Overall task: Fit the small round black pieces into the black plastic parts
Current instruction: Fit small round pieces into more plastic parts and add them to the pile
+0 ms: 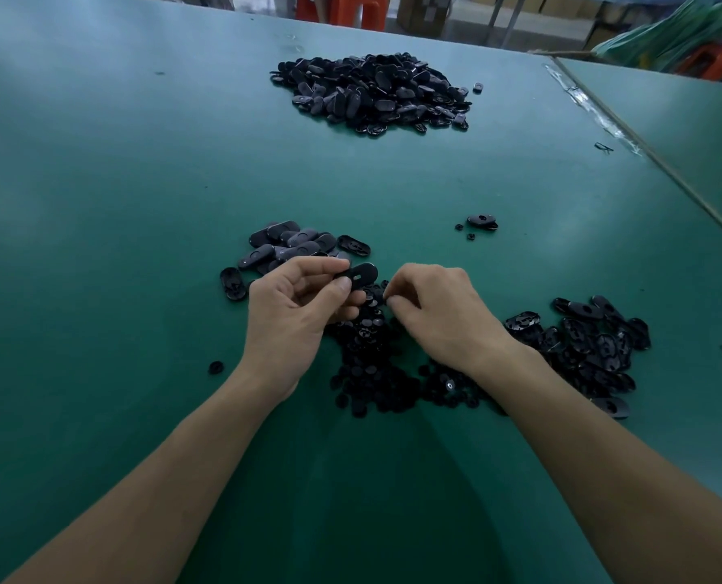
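Right, nearest us a heap of small round black pieces (376, 373) lies on the green worktop (119, 183) under both wrists, with a pile of oval parts (587, 343) just to its right. Above it the left hand (292, 305) pinches one oval black part (361, 275) by its end, while the right hand (439, 314) curls its fingertips together close by, and I can't tell if they hold anything. Further out, a smaller cluster (292, 244) lies just beyond the left hand, and a big heap (372, 94) sits at the far end.
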`<action>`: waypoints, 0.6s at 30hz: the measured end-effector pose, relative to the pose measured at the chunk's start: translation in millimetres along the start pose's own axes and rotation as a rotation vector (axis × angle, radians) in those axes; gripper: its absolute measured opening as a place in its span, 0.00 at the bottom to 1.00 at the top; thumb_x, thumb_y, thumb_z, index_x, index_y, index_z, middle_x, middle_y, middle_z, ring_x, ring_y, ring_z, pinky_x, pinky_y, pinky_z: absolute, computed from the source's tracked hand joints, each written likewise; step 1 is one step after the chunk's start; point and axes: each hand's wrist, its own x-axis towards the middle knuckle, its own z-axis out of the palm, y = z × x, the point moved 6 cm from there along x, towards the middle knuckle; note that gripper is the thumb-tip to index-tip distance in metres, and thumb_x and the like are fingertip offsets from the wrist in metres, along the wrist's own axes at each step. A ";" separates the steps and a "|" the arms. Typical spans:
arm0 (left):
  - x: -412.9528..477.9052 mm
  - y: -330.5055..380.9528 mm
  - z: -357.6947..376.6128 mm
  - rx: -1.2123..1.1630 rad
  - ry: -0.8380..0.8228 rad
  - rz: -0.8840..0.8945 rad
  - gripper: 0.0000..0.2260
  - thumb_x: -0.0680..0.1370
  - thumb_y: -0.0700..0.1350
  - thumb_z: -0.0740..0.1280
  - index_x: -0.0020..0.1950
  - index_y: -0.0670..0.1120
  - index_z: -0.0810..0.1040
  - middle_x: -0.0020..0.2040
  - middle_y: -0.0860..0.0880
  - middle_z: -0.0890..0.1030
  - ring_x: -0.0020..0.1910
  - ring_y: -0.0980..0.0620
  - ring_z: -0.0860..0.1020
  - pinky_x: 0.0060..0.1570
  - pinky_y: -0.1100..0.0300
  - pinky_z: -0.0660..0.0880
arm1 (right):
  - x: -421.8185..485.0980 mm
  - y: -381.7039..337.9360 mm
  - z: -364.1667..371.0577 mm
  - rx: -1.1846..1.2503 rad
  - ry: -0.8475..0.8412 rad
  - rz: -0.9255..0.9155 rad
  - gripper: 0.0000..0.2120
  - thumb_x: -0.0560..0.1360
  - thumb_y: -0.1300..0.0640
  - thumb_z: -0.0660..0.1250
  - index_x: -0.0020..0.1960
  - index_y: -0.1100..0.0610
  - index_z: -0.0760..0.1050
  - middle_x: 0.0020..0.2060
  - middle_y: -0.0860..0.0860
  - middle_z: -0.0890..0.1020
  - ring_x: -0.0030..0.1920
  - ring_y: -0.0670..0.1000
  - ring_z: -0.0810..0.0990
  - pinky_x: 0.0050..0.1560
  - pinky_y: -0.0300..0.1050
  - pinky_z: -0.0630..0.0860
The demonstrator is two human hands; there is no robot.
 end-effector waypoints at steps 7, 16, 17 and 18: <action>-0.9 -1.1 0.4 0.029 -0.017 0.006 0.06 0.77 0.32 0.69 0.51 0.41 0.82 0.44 0.45 0.86 0.43 0.47 0.86 0.41 0.62 0.81 | -5.3 -2.0 -25.7 0.260 0.186 -0.001 0.05 0.76 0.60 0.68 0.44 0.52 0.78 0.35 0.45 0.81 0.36 0.41 0.79 0.37 0.32 0.75; -1.4 -1.2 1.4 0.051 -0.049 0.009 0.08 0.76 0.30 0.70 0.51 0.41 0.81 0.43 0.46 0.87 0.42 0.48 0.86 0.41 0.63 0.80 | -10.5 -11.3 -31.0 0.540 0.142 0.011 0.05 0.72 0.62 0.75 0.46 0.54 0.84 0.38 0.48 0.85 0.40 0.46 0.84 0.47 0.43 0.81; -1.3 -1.2 1.2 0.055 -0.049 0.010 0.08 0.76 0.30 0.70 0.51 0.41 0.81 0.43 0.46 0.87 0.42 0.48 0.86 0.41 0.63 0.80 | -11.4 -11.5 -30.6 0.561 0.136 0.014 0.06 0.72 0.63 0.75 0.46 0.53 0.84 0.38 0.49 0.85 0.40 0.47 0.84 0.47 0.44 0.82; -1.3 -1.3 1.3 0.059 -0.049 0.012 0.08 0.76 0.30 0.70 0.51 0.41 0.81 0.43 0.46 0.87 0.42 0.48 0.86 0.41 0.63 0.81 | -12.2 -11.4 -30.0 0.581 0.132 0.018 0.07 0.71 0.63 0.76 0.46 0.53 0.84 0.38 0.50 0.85 0.40 0.46 0.84 0.47 0.43 0.82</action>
